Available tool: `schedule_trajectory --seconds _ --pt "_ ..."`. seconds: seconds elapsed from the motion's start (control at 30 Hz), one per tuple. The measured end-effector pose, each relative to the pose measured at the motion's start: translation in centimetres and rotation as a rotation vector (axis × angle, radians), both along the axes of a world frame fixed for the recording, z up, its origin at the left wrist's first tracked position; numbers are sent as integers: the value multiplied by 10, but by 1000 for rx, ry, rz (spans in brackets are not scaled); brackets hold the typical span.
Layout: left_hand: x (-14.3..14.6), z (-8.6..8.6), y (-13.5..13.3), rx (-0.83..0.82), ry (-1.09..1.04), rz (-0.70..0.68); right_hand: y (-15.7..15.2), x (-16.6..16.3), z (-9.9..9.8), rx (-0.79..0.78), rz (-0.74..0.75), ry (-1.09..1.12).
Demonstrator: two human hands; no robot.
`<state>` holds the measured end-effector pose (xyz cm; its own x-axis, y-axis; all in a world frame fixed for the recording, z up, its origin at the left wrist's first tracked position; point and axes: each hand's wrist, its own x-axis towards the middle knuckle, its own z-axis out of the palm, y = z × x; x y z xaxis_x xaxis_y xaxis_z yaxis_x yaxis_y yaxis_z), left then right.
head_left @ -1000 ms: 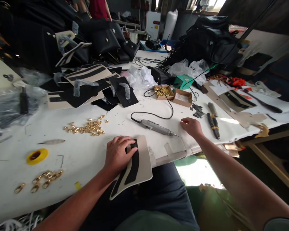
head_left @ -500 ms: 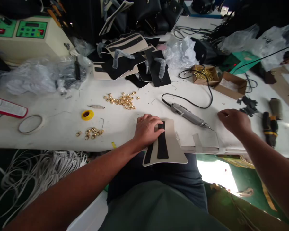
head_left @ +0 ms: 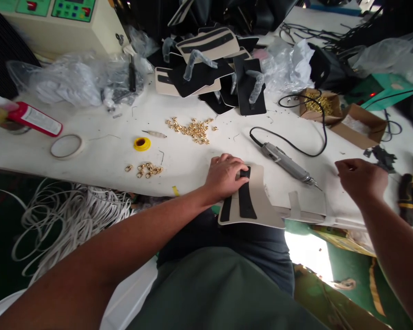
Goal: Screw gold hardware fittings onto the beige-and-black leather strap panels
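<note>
My left hand (head_left: 229, 176) is closed on the upper part of a beige leather-like panel (head_left: 264, 201) with black strips, its thumb and fingers at the top of the middle strip. The panel's lower end juts past the table edge over my lap. To the right, my right hand (head_left: 361, 181) is a loose fist resting by the table; whether anything small is inside is hidden. Between the two lies a grey electric screwdriver (head_left: 289, 164), its tip pointing towards my right hand and its black cord looping behind. Gold clasp-like pieces (head_left: 196, 130) are heaped beyond my left hand.
Black and beige panels (head_left: 199, 68) are piled at the back. Cardboard boxes hold gold bits (head_left: 318, 104) and pale bits (head_left: 359, 123). A yellow ring (head_left: 142, 144), a tape roll (head_left: 66, 146), a red bottle (head_left: 37, 119) and a smaller gold group (head_left: 149, 169) lie leftward. Pliers (head_left: 411, 197) sit far right.
The view has swung, so everything on the table sits further right in the picture. My right hand has drawn slightly away from the screwdriver; my left hand stays on the panel.
</note>
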<state>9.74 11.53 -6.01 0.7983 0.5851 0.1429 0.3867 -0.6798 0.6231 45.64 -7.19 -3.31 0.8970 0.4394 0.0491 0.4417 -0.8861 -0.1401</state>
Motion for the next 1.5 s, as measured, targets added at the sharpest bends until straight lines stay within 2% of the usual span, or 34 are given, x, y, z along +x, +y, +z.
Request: schedule_trajectory --seconds 0.1,0.17,0.23,0.3,0.37,0.47,0.7,1.0,1.23,1.5 --pt "0 -1 0 3 -17 -8 12 -52 19 350 67 117" --pt "0 -2 0 15 -16 -9 26 -98 27 471 208 387" --pt "0 -2 0 34 -4 -8 44 -141 27 491 451 640" --pt "0 -3 0 58 6 -8 61 -172 18 474 653 673" --pt "-1 -3 0 78 8 -7 74 -188 6 469 769 630" --pt "-1 -4 -1 94 0 -4 82 -193 -7 460 834 586" --pt "-2 -6 -1 103 0 -15 82 -193 -5 416 857 532" --pt "-3 -7 -1 116 -7 -31 84 -197 -2 363 727 546" --pt "-3 -7 -1 105 0 -33 82 -202 -3 364 586 639" --pt "-3 -7 -1 103 2 -27 88 -199 6 254 585 677"
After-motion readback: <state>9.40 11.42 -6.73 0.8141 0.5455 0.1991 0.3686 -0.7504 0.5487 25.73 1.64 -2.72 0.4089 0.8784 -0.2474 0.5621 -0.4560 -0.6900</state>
